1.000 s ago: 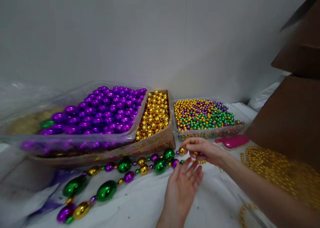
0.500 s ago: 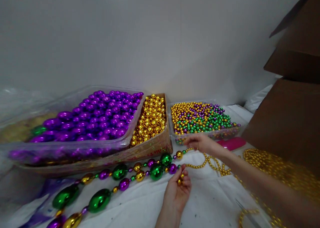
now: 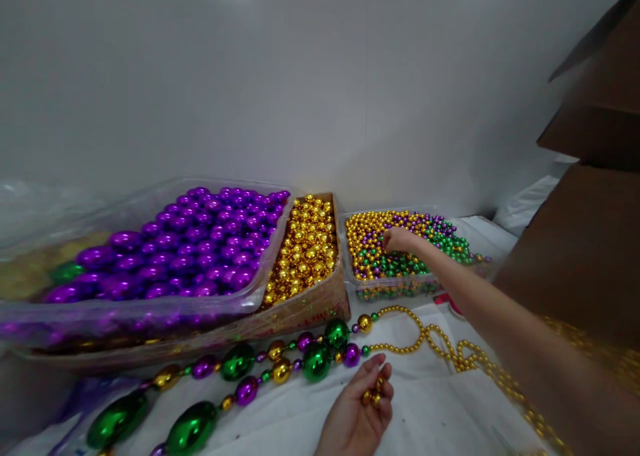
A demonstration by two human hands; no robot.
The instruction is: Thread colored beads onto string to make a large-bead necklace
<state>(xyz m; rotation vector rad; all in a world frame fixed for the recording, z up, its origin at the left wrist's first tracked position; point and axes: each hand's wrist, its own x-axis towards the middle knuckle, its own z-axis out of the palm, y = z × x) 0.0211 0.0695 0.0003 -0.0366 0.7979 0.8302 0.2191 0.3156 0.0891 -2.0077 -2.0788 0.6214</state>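
Observation:
My left hand (image 3: 357, 406) is palm up at the bottom, its fingers curled around a few gold beads (image 3: 373, 395). Just beyond it lies a bead necklace (image 3: 280, 372) of large green, purple and gold beads, joined to a string of small gold beads (image 3: 400, 346). My right hand (image 3: 399, 240) reaches into a clear tray (image 3: 400, 283) of small mixed beads (image 3: 370, 229) in gold, purple and green. Its fingers are bent together and point down among the beads; whatever they pinch is hidden.
On the left stands a clear bin (image 3: 200, 303) of large purple beads. A cardboard box (image 3: 320, 303) with gold beads sits beside it. Brown cartons (image 3: 565, 243) rise at the right. A red-pink object (image 3: 447, 301) lies partly behind my right forearm. White cloth (image 3: 425, 409) covers the table.
My right hand has moved from above the necklace's end up into the tray of small beads. My left hand has drawn slightly away from the necklace, still holding the gold beads.

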